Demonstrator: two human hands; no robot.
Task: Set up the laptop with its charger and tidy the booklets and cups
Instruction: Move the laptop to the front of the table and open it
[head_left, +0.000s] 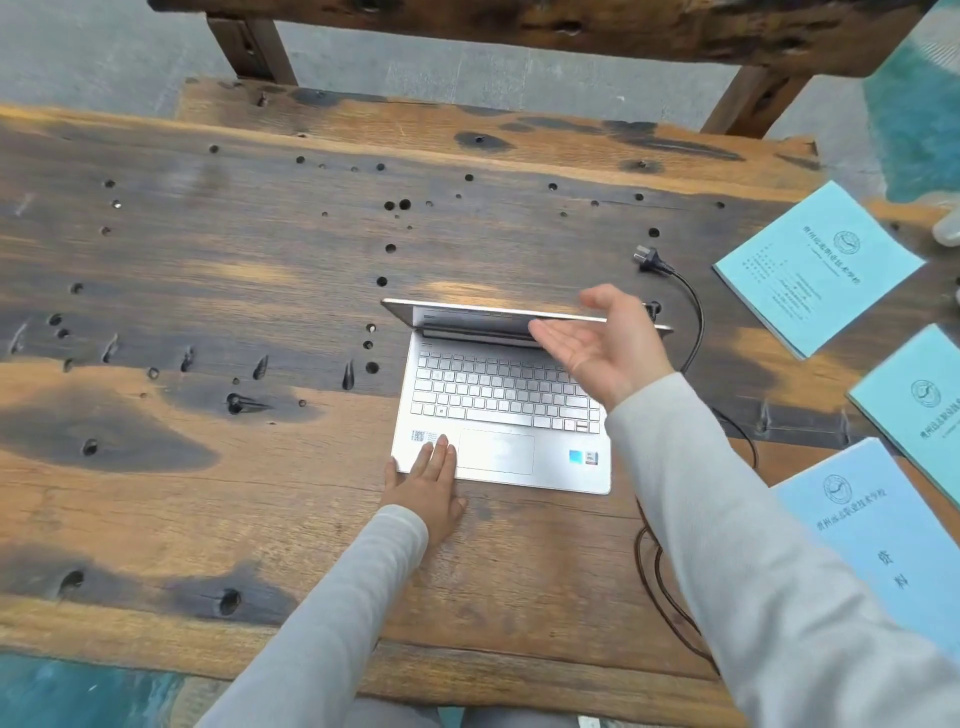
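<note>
Silver laptop (498, 415) part open; left hand (431, 483) flat on it, right hand (608, 348) fingers loose at lid (467, 317)

The laptop (498, 457) has its screen (483, 317) edge-on, so its face does not show, and the right hand (608, 348) hides the keyboard's (493, 389) far right corner. Right of the laptop, the cable (693, 312) vanishes behind the sleeve (727, 519). The near booklet (883, 551) and middle booklet (924, 405) run off the edge, as does a pale thing (948, 228) too cut off to name.
</note>
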